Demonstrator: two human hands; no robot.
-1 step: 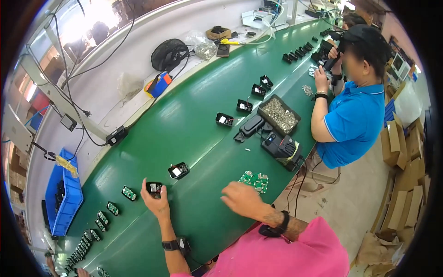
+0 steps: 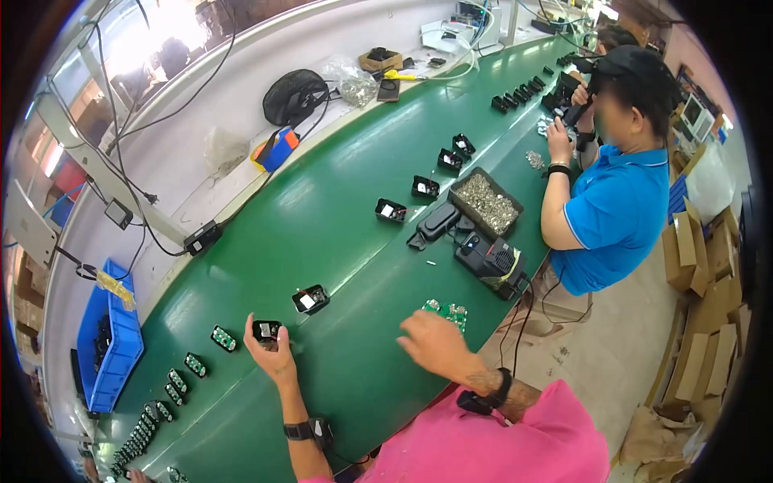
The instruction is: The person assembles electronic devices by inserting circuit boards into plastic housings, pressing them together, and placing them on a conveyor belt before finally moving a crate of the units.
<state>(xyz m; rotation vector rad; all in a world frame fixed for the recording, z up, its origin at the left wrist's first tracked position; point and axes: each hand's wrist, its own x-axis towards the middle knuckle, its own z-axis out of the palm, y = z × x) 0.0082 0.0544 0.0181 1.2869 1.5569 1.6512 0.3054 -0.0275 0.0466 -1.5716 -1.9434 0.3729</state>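
My left hand (image 2: pixel 272 354) grips a small black plastic case (image 2: pixel 266 330) between thumb and fingers. Inside that case are a pale part and wires. My right hand (image 2: pixel 439 344) hovers beside a cluster of green circuit boards (image 2: pixel 452 312) and hides part of them. Its fingers are loosely bent and look slightly apart, with nothing visible in them. Just beyond my left hand sits another open black case (image 2: pixel 311 299) with a white part inside. To the left, a case fitted with a green board (image 2: pixel 224 338) heads a row of several similar ones.
A tray of small metal parts (image 2: pixel 486 201) stands beside a black device with cables (image 2: pixel 491 262). Several open cases (image 2: pixel 391 210) line the green bench (image 2: pixel 322 217). At left is a blue bin (image 2: pixel 117 346). A co-worker in a blue shirt (image 2: pixel 616 209) works at the right edge.
My right hand has shifted slightly right and away from me, covering more of the circuit boards. The case in my left hand has tilted slightly and moved a little left.
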